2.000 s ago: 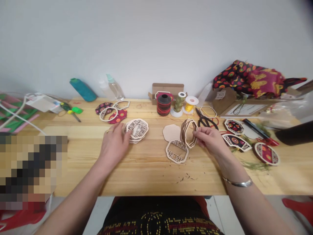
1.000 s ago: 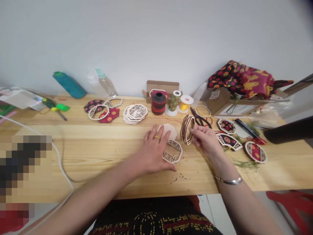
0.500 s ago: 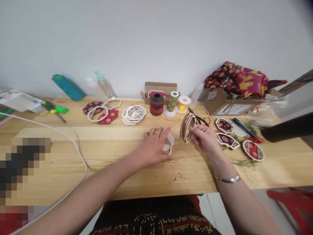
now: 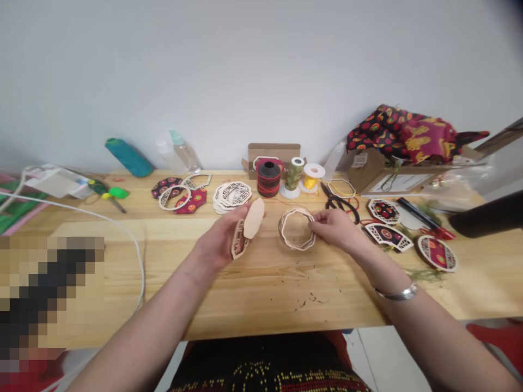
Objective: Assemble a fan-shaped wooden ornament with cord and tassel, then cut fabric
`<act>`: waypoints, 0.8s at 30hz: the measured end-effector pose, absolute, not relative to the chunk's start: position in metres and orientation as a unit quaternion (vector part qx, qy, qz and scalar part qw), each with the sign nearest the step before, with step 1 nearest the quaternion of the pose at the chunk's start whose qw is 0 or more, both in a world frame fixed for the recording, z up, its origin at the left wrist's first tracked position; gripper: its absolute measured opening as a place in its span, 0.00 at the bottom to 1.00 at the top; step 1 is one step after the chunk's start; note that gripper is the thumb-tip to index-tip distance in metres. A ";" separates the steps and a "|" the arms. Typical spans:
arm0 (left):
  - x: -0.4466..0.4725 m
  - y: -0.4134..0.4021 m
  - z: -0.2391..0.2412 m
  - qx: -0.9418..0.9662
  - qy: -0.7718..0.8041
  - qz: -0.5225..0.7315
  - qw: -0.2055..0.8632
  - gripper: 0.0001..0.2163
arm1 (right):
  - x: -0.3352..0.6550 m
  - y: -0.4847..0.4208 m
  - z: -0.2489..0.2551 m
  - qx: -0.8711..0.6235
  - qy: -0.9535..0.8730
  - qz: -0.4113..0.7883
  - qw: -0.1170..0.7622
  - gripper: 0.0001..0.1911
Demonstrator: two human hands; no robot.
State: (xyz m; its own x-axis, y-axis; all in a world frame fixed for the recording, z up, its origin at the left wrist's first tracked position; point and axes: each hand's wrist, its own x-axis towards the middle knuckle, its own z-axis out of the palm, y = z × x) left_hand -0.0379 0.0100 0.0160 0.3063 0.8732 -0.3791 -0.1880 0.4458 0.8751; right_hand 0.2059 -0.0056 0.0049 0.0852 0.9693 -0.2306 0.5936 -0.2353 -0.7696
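Observation:
My left hand (image 4: 218,237) is closed around thin wooden pieces tilted up off the table: a solid pale plate (image 4: 254,219) and a lattice-cut wooden panel (image 4: 238,239). To its right, my right hand (image 4: 330,228) pinches the edge of a bundle of scalloped wooden ring frames (image 4: 283,233), their open middles facing up. Whether the rings rest on the table I cannot tell. Behind my left hand lies a stack of pale lattice wooden panels (image 4: 233,195). Black-handled scissors (image 4: 345,206) lie just beyond my right hand.
Red-and-black thread (image 4: 268,179), green thread (image 4: 294,177) and yellow thread (image 4: 312,177) stand at the back. Fabric-filled ornaments (image 4: 388,237) lie at right, before a cardboard box (image 4: 392,177). A white cable (image 4: 134,256) crosses the left side. Dark scraps (image 4: 312,299) dot the front.
My left hand has lifted wooden pieces off the table and moved slightly left. My right hand has lowered and turned the ring bundle, so its opening now faces up.

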 end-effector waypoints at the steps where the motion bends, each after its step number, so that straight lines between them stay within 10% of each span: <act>1: -0.039 0.011 0.019 0.328 0.422 0.376 0.756 0.27 | 0.204 -0.002 0.006 -0.696 -0.576 0.357 0.239 0.11; 11: -0.029 0.004 0.006 0.132 0.249 0.324 0.903 0.21 | 0.187 -0.005 -0.006 -0.678 -0.642 0.168 0.317 0.17; 24: -0.024 -0.008 -0.010 0.147 0.205 0.280 0.926 0.22 | 0.182 -0.008 -0.014 -0.524 -0.553 0.493 0.420 0.11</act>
State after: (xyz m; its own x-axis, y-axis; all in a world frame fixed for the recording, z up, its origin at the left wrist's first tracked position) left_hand -0.0242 -0.0084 -0.0101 0.7590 0.5794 -0.2969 -0.4591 0.7997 0.3868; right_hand 0.1817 -0.0077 -0.0140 -0.0977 0.9939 -0.0519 0.1651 -0.0352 -0.9857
